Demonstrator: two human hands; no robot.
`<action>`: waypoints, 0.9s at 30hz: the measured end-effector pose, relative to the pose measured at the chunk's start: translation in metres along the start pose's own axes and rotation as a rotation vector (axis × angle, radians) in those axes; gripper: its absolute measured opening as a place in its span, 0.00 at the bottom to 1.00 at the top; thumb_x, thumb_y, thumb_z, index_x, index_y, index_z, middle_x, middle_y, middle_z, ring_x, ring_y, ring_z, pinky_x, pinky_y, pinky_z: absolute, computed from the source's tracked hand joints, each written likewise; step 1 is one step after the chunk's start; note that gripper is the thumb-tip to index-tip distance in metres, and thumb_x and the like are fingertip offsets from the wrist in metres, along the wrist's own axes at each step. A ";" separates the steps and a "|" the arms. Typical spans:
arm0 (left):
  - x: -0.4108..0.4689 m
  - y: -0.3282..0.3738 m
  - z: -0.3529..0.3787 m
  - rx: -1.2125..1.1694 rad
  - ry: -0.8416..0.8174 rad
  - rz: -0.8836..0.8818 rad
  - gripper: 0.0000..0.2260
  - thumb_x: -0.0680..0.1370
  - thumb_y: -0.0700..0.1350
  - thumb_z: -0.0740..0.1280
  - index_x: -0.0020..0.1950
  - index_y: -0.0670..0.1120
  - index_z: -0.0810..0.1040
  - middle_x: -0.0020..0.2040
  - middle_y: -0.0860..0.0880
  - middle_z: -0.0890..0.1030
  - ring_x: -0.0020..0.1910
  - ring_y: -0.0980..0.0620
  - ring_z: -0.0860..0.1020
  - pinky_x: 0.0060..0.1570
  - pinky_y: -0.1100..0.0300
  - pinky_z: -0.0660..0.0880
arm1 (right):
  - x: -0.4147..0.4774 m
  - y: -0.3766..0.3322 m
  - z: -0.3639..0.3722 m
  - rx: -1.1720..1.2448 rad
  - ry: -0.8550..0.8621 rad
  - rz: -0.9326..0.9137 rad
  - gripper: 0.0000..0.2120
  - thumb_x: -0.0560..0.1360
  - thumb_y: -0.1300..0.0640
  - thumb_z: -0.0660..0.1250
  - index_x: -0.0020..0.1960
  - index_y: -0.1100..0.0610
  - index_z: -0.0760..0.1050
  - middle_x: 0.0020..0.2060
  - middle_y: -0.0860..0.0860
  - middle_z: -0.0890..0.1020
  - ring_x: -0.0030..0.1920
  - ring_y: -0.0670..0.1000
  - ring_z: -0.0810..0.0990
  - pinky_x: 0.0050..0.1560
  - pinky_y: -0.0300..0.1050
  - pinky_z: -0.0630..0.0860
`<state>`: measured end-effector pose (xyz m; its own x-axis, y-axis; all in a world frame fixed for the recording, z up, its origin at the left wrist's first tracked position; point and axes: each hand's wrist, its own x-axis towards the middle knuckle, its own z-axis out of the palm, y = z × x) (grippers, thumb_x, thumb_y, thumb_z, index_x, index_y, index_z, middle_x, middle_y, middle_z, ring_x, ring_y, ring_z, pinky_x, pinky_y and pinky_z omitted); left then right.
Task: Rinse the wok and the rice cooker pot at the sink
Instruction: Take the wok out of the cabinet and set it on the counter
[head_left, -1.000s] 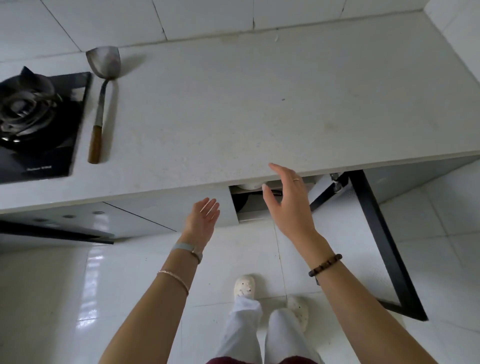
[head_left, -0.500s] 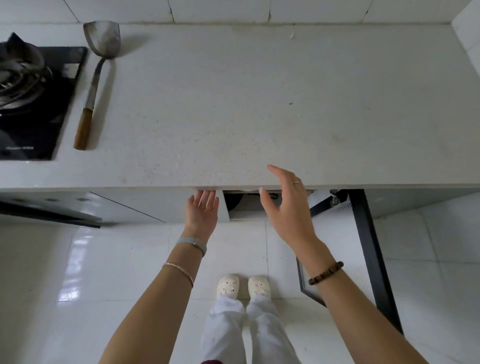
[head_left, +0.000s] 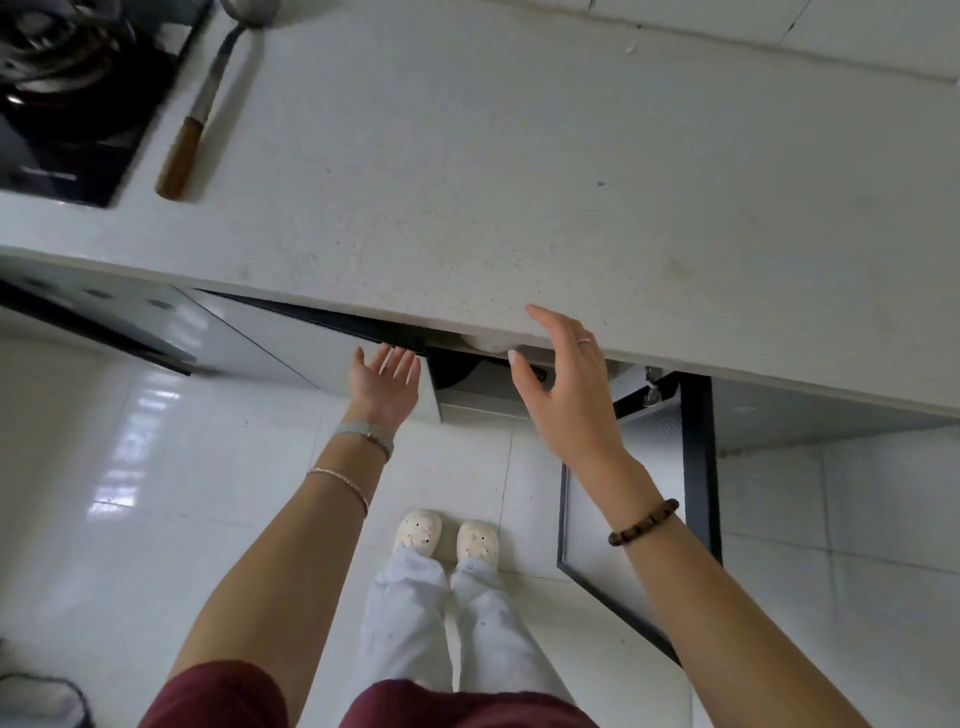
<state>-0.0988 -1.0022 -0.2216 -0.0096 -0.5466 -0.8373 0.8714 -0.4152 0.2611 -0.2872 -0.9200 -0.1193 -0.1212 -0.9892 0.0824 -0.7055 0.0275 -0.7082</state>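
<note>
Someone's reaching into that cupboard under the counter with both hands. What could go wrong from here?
Three things, all probably minor. The counter overhangs both the left hand and the right hand, so knuckles could knock its edge when lifting something out. The open cupboard door juts out beside the right arm and could catch an elbow or shin. The cupboard is dark inside and mostly hidden by the counter, so the reach is partly blind.

Two hands (head_left: 382, 387), one spatula (head_left: 200, 117), one stove (head_left: 67, 135), two shoes (head_left: 418, 527), three bracelets (head_left: 644, 522), one ring (head_left: 585, 341).
</note>
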 end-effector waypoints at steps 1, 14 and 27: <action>-0.005 0.001 -0.008 0.009 -0.001 -0.002 0.24 0.83 0.56 0.53 0.73 0.41 0.66 0.74 0.43 0.67 0.73 0.45 0.66 0.70 0.54 0.66 | -0.002 -0.003 0.003 0.003 -0.017 -0.017 0.21 0.79 0.51 0.63 0.70 0.53 0.67 0.65 0.48 0.73 0.67 0.46 0.67 0.68 0.40 0.64; -0.053 0.054 -0.141 0.362 0.105 0.040 0.19 0.81 0.58 0.54 0.44 0.45 0.74 0.38 0.48 0.76 0.36 0.52 0.74 0.40 0.60 0.69 | -0.031 -0.059 0.092 0.076 -0.287 -0.198 0.20 0.79 0.52 0.63 0.70 0.53 0.68 0.66 0.47 0.73 0.68 0.45 0.68 0.67 0.50 0.70; -0.074 0.173 -0.260 0.638 -0.008 0.029 0.21 0.82 0.54 0.50 0.50 0.43 0.78 0.42 0.47 0.78 0.37 0.51 0.74 0.45 0.58 0.69 | -0.053 -0.157 0.183 0.045 -0.326 -0.275 0.20 0.78 0.52 0.64 0.70 0.52 0.68 0.66 0.47 0.73 0.68 0.46 0.68 0.68 0.38 0.63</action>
<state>0.1801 -0.8452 -0.2395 0.0042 -0.5684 -0.8228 0.4079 -0.7502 0.5204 -0.0426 -0.8978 -0.1406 0.2991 -0.9528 0.0516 -0.6484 -0.2427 -0.7216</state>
